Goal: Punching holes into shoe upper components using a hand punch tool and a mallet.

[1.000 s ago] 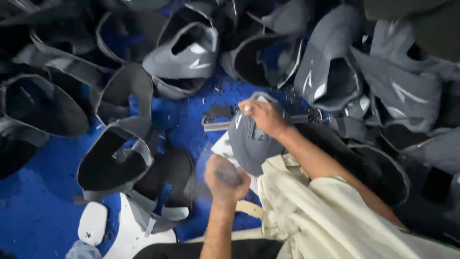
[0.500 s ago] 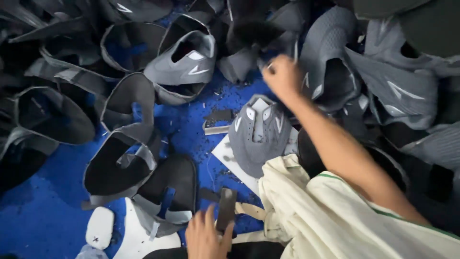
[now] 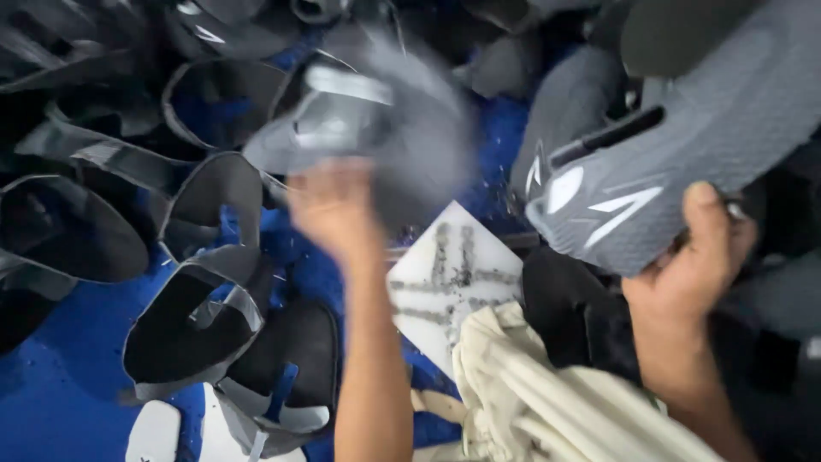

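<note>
The grey upper (image 3: 684,162) sits raised at the right of the head view, the right hand (image 3: 693,282) gripping its lower edge, thumb on top. The left hand (image 3: 338,210) holds up a second, blurred upper (image 3: 385,120) — its fingers are smeared, so their hold cannot be told. Below lie a scored white board (image 3: 453,274), a cream cloth (image 3: 547,402) and black uppers (image 3: 188,334) on the blue table (image 3: 51,411). This looks like sorting; the next move needs bare space.
</note>
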